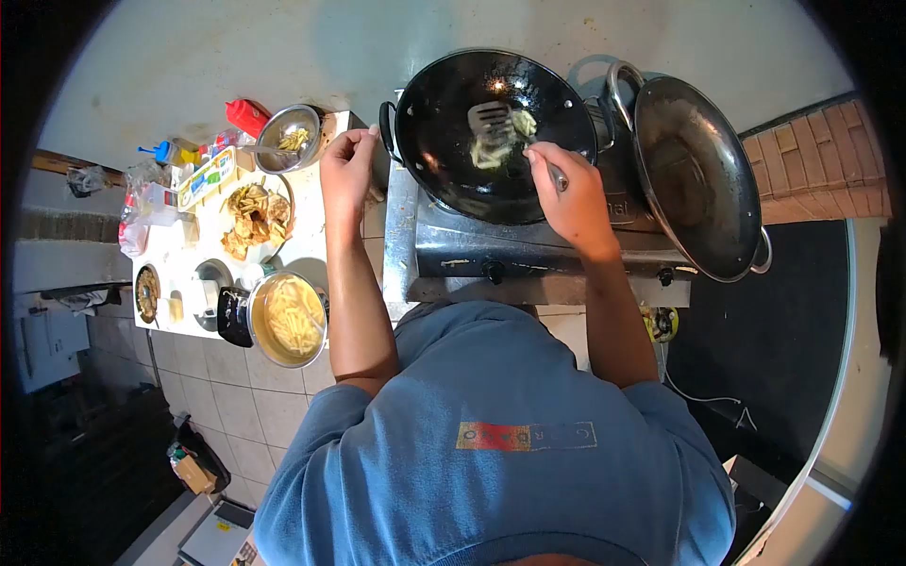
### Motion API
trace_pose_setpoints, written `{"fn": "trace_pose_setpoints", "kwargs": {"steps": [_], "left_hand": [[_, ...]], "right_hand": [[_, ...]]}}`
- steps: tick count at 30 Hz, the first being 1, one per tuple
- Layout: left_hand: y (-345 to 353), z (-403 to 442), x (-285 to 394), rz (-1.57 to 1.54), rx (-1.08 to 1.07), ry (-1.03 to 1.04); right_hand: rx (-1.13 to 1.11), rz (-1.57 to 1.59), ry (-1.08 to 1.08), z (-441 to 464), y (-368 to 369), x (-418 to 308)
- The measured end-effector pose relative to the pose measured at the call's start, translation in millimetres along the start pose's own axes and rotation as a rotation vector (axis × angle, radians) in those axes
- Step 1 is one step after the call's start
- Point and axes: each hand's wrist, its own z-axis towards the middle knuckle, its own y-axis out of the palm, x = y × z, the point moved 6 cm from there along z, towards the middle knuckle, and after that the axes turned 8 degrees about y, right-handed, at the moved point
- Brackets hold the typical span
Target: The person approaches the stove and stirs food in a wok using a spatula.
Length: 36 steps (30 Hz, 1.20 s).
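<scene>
A black wok (444, 189) sits on the steel stove (453, 241), with pale, soft food (491, 154) on its inner surface. My right hand (571, 193) is closed round the handle of a slotted metal spatula (489, 117), whose head rests in the wok by the food. At the wok's left loop handle (385, 130) is my left hand (349, 165), its fingers bent and pressed together; whether they grip the handle is hard to see.
A second large wok (698, 170) stands to the right on the stove. On the left table (175, 255) are a metal bowl (291, 137), a plate of fried food (255, 219), bottles and a pot of pale sticks (293, 321). A wall rises behind the stove.
</scene>
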Motion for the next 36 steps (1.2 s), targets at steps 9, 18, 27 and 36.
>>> {"fn": "trace_pose_setpoints", "kwargs": {"steps": [9,18,27,36], "left_hand": [[0,1,-4,-0.016,0.004,0.003],[3,5,-8,-0.023,-0.023,-0.013],[-2,8,-13,0.028,-0.008,-0.036],[-1,9,-12,-0.003,-0.02,-0.009]], "right_hand": [[0.044,0.037,-0.035,1,1,5],[0.076,-0.012,0.056,5,-6,9],[-0.025,-0.067,0.172,10,-6,11],[-0.01,-0.096,0.159,8,-7,10]]}}
